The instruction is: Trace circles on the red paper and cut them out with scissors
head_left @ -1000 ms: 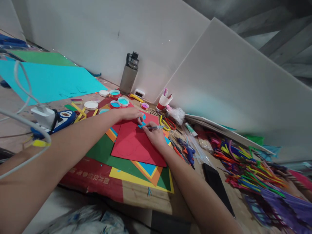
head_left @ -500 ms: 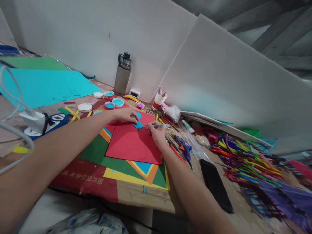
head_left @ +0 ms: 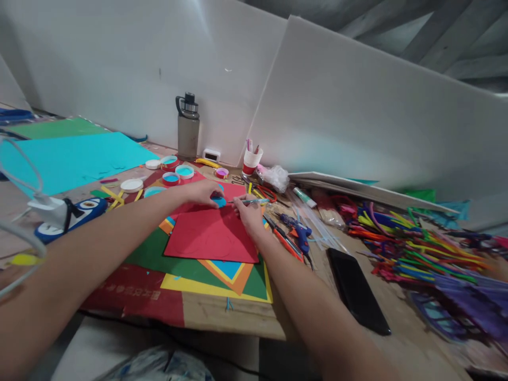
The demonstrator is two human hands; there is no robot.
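Observation:
My right hand (head_left: pixel 248 212) is closed round a slim pen (head_left: pixel 256 201), whose tip points left and reaches the edge of a blue paper piece (head_left: pixel 219 201). My left hand (head_left: pixel 207 193) has its fingertips bunched on that rounded piece, pressing it against a red sheet (head_left: pixel 214 235). Another bit of blue shows just behind the left fingers. Faint curved outlines mark the lower part of the red sheet. Under it lie a green sheet (head_left: pixel 146 251), a yellow sheet (head_left: pixel 178 284) and layered orange, yellow and blue paper.
Tubs of blue paint (head_left: pixel 184 171), a bottle (head_left: pixel 188 132) and a cup of pens (head_left: pixel 252 160) stand at the back. To the right lie scissors, a glue gun (head_left: pixel 301 235), a black phone (head_left: pixel 357 291) and many pipe cleaners (head_left: pixel 424 248). A power strip (head_left: pixel 85 211) lies left.
The camera view has tilted and shifted slightly. Both hands stay at the blue piece on the red sheet; the pen tip now looks closer to its right edge.

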